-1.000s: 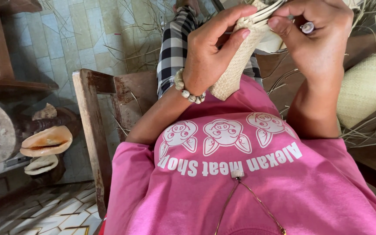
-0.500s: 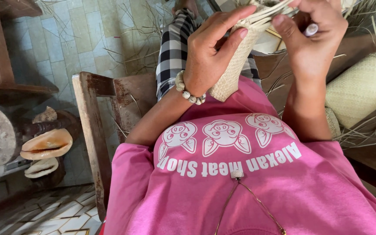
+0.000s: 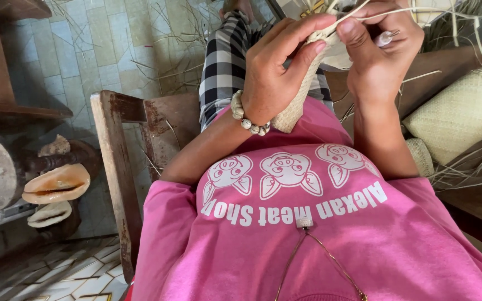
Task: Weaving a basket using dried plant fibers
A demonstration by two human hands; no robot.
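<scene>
Your left hand (image 3: pixel 277 69) clasps woven piece (image 3: pixel 302 83) above pink shirt (image 3: pixel 308 234); right hand (image 3: pixel 377 50) pinches loose strip (image 3: pixel 397 14) at its top. Body woven, top edge looks unfinished. Finished basket (image 3: pixel 458 114) right of shirt.

both hands (image 3: pixel 330 61) raised close together, fingers pinched (left wrist bent).

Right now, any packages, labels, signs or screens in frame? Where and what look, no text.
No packages, signs or screens.
Printed shirt graphic: chest of the pink shirt, bottom centre; three white cartoon pig faces in a row with an arc of white lettering under them.
Nothing printed on the woven straw piece that the left hand and right hand hold, nor on the woven straw basket at right.
</scene>
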